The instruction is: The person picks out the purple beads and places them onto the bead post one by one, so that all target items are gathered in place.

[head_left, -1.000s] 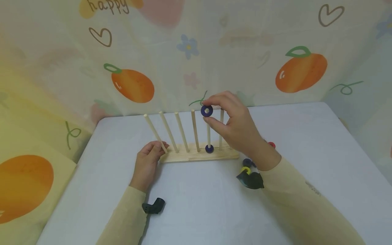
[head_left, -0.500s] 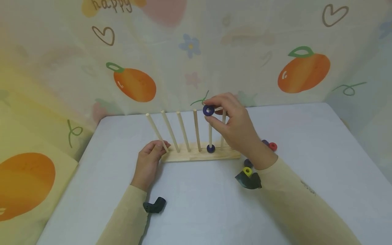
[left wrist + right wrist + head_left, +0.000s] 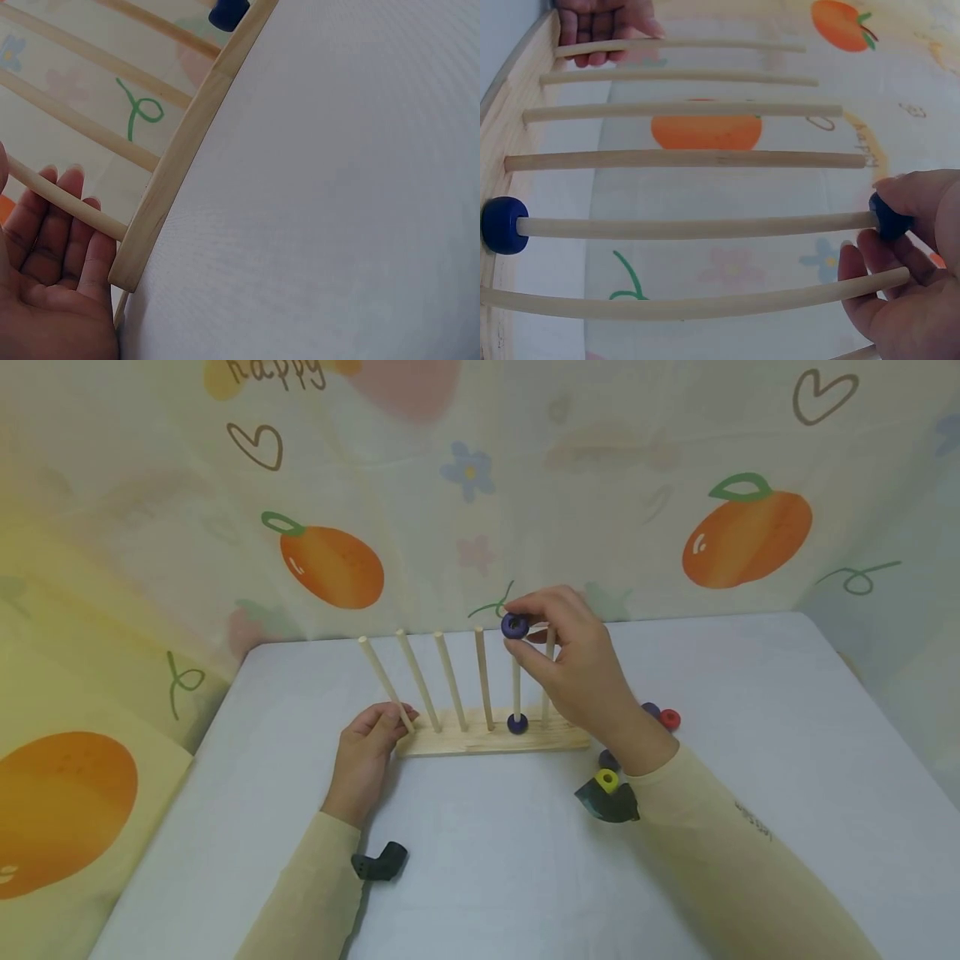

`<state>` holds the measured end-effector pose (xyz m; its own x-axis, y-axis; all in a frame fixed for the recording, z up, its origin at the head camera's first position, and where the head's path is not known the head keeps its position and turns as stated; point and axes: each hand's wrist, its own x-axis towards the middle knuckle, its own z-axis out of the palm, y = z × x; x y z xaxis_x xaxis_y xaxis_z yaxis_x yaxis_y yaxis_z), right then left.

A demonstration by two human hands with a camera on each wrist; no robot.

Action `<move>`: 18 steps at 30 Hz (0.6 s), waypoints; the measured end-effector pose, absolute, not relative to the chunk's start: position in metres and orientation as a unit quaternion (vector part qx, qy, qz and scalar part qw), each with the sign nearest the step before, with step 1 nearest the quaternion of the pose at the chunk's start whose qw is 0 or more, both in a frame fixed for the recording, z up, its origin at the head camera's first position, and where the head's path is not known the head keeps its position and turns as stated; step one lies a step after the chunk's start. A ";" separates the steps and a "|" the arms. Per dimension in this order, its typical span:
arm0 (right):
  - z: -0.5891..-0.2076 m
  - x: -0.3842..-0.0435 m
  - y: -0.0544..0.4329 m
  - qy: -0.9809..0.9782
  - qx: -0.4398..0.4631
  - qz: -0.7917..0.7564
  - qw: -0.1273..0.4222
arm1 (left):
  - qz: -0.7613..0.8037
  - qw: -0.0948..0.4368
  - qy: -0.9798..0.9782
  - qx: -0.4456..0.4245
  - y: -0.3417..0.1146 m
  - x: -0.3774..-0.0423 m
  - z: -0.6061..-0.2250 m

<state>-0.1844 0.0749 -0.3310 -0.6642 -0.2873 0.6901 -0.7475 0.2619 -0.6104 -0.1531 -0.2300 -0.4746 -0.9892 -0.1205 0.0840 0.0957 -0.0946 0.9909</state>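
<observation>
A wooden peg rack (image 3: pixel 442 743) with several upright pegs stands on the table. Around its leftmost peg, near the base, is my left hand (image 3: pixel 363 758), fingers behind the peg (image 3: pixel 71 202) and thumb in front. Between thumb and forefinger my right hand (image 3: pixel 573 647) pinches a dark blue bead (image 3: pixel 514 626) at the tip of the second peg from the right. The right wrist view shows that peg's end meeting the held bead (image 3: pixel 889 217); whether it has entered the hole is hidden. Another blue bead (image 3: pixel 517 723) sits at the bottom of the same peg.
Right of the rack, partly behind the right forearm, lie a red bead (image 3: pixel 670 719), a yellow bead (image 3: pixel 607 779) and dark blue beads (image 3: pixel 650 710). Dark wrist mounts (image 3: pixel 380 862) stick out from both sleeves. A printed cloth (image 3: pixel 600 527) hangs behind the white table (image 3: pixel 480 877).
The bead in my right hand has tipped, its hole turning from facing the head camera to facing more downward over the peg. My left hand keeps its place on the rack.
</observation>
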 end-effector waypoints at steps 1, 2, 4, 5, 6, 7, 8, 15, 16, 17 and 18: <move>-0.331 -0.184 0.075 -0.762 0.337 0.503 0.228 | -0.739 0.073 -0.670 0.009 -0.230 -0.153 -0.475; -0.331 -0.184 0.075 -0.764 0.334 0.504 0.226 | -0.738 0.072 -0.671 0.009 -0.230 -0.153 -0.475; -0.331 -0.183 0.075 -0.769 0.327 0.502 0.223 | -0.738 0.072 -0.671 0.009 -0.230 -0.153 -0.475; -0.330 -0.183 0.075 -0.770 0.323 0.503 0.220 | -0.738 0.072 -0.671 0.009 -0.230 -0.153 -0.475; -0.330 -0.183 0.075 -0.773 0.320 0.502 0.219 | -0.738 0.072 -0.671 0.009 -0.230 -0.153 -0.475; -0.330 -0.182 0.074 -0.775 0.317 0.501 0.217 | -0.738 0.072 -0.671 0.008 -0.230 -0.153 -0.475; -0.330 -0.182 0.074 -0.778 0.315 0.500 0.215 | -0.738 0.072 -0.671 0.008 -0.230 -0.153 -0.475; -0.328 -0.181 0.074 -0.784 0.312 0.493 0.213 | -0.736 0.073 -0.673 0.008 -0.229 -0.153 -0.474; -0.328 -0.182 0.074 -0.784 0.313 0.493 0.213 | -0.736 0.074 -0.673 0.008 -0.229 -0.153 -0.474; -0.329 -0.182 0.074 -0.783 0.313 0.493 0.213 | -0.736 0.074 -0.673 0.008 -0.229 -0.153 -0.475; -0.329 -0.182 0.074 -0.783 0.314 0.492 0.214 | -0.736 0.075 -0.673 0.008 -0.229 -0.153 -0.475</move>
